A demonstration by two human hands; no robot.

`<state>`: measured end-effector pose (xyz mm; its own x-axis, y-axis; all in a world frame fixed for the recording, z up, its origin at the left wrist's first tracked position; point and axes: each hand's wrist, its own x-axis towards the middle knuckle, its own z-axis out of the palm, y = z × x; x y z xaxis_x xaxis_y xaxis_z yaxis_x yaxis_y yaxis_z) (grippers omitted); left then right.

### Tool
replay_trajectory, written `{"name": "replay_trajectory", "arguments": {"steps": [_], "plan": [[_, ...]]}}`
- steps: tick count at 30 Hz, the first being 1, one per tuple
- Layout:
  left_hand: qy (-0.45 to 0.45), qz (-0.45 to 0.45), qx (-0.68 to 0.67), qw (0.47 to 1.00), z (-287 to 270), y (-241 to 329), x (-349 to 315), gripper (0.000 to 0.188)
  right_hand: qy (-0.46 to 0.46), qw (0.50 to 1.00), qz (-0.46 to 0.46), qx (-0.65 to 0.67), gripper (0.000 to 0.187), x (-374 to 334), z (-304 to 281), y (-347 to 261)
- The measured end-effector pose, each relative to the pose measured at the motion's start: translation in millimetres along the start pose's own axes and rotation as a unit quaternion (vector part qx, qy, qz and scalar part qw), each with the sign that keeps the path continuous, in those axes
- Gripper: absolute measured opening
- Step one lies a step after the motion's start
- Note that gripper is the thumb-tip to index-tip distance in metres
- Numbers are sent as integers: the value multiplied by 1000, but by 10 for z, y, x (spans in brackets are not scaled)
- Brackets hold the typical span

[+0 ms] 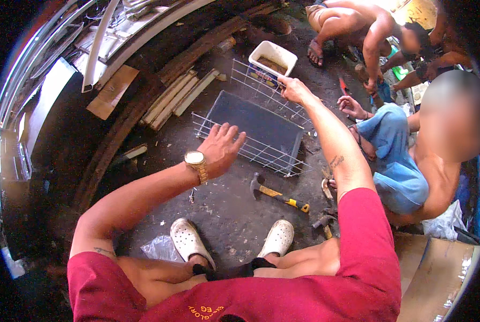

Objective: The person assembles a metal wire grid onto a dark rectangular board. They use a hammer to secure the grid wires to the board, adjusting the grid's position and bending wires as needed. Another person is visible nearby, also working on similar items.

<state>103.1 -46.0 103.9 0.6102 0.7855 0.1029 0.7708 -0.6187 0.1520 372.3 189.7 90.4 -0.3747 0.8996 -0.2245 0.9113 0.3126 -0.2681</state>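
Note:
A dark flat rectangular board [253,115] lies on the floor ahead of me, with wire mesh [244,73] standing along its far and near sides. Whether these sides are one bent piece or two panels I cannot tell. My right hand [297,90] reaches to the far side, its fingers closed at the mesh's upper edge. Over the near side is my left hand [222,151], its fingers spread and the palm down; whether it touches the wires I cannot tell. A hammer [276,194] with a yellow and black handle lies between the mesh and my shoes.
A white rectangular tub [257,49] stands behind the far mesh. Wooden strips [170,101] lie at the left. More hammers [324,221] are by my right knee. A person in blue trousers [393,155] sits at the right; others [352,27] crouch beyond. Cardboard [438,273] lies lower right.

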Motion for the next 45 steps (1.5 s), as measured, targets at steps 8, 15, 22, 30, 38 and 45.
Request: {"name": "replay_trajectory", "arguments": {"steps": [8, 15, 22, 30, 38, 45], "plan": [[19, -11, -15, 1000, 33, -7, 14, 54, 47, 991, -117, 41, 37, 464, 450, 169], [-8, -14, -42, 999, -14, -116, 44, 55, -63, 997, -17, 30, 64, 414, 394, 192], [15, 3, -28, 999, 31, -98, 43, 55, 5, 997, -74, -26, 45, 135, 79, -244], [77, 18, 46, 996, 189, -38, -20, 53, -174, 968, -110, 143, 32, -450, 184, -856], [83, -58, 100, 990, 358, 236, -69, 58, -191, 964, -164, 90, 31, -680, 759, -934], [77, -49, 85, 992, 357, 207, -95, 58, -256, 949, -159, 88, 42, -681, 691, -906]]}}
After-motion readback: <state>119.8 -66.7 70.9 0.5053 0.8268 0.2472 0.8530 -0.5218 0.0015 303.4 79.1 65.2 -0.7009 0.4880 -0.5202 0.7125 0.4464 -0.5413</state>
